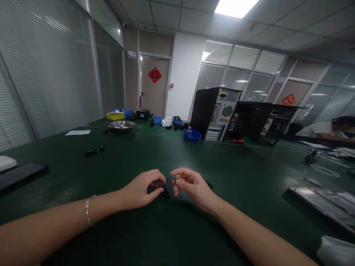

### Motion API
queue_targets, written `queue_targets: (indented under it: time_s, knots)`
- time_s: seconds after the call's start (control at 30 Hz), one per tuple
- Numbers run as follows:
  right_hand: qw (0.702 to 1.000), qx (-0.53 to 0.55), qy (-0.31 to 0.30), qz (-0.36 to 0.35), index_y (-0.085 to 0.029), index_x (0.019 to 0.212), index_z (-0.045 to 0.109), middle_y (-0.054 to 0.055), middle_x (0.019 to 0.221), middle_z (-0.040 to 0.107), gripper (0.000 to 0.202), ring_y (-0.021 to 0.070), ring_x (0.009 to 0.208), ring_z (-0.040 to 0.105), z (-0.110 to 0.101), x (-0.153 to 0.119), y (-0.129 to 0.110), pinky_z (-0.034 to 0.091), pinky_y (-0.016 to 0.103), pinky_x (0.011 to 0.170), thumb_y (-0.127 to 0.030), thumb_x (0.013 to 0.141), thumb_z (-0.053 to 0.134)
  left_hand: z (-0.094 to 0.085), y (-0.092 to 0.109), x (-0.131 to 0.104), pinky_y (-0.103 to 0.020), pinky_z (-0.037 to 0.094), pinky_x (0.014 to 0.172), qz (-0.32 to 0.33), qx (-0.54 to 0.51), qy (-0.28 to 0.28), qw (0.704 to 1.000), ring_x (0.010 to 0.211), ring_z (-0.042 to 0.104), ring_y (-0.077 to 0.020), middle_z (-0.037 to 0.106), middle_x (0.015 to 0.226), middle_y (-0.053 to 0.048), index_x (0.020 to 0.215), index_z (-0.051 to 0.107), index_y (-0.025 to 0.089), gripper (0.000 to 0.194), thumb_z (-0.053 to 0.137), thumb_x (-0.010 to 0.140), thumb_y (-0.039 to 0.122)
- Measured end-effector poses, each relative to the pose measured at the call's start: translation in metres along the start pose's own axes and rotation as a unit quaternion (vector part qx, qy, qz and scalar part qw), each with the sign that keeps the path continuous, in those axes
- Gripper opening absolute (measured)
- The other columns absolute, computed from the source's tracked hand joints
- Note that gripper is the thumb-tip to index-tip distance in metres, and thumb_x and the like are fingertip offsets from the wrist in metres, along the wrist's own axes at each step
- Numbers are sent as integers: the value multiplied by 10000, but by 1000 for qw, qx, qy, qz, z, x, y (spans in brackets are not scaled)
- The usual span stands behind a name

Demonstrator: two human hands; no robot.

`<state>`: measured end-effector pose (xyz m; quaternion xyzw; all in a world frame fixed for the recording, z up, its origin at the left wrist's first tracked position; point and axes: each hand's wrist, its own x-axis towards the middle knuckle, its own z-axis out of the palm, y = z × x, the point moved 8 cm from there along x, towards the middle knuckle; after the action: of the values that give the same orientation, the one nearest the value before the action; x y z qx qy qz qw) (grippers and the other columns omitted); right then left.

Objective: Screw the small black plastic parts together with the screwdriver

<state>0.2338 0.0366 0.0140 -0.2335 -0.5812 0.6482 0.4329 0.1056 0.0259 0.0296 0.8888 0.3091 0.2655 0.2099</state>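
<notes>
Two bare forearms reach across the dark green table (138,232) from the bottom corners, the left one wearing a silver-coloured bracelet (88,211) at the wrist. At the right hand (191,186), the grip is nearly closed, thumb and forefinger pinching a tiny green piece with a dark edge (174,178) just above the surface. At the left hand (148,186), the grip is curved and part-open, its thumb tip beside a small black cylindrical piece (165,194); I cannot tell whether the fingers grasp that piece or only touch it. Hands and pieces are close together but apart. Behind the right hand, a slim dark green piece (208,182) lies partly hidden.

Toward the left lie a black keyboard (23,175), a small black oblong part with a green top (90,152), a smaller dark part (102,148) just beside it and a flat white sheet (77,132). Farther back are a round shiny metal bowl (122,126) and a yellow plastic tray (115,116). Right of centre, a blue plastic bin (192,135) sits just beside a tall black computer tower (206,111). At far right, another person in a pale top (318,130) leans over the work surface.
</notes>
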Motion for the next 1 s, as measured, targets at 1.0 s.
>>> queue_targets:
  time_s: [1.0]
  knots:
    - [915,-402,7,-38,-200,920,641,9,812,554,173,144,697,509,5,-1,2,420,266,611,-240,769,716,18,-4,-2,-278,404,703,-114,-26,4,993,850,511,-180,552,985,-15,1031,489,201,396,717,736,333]
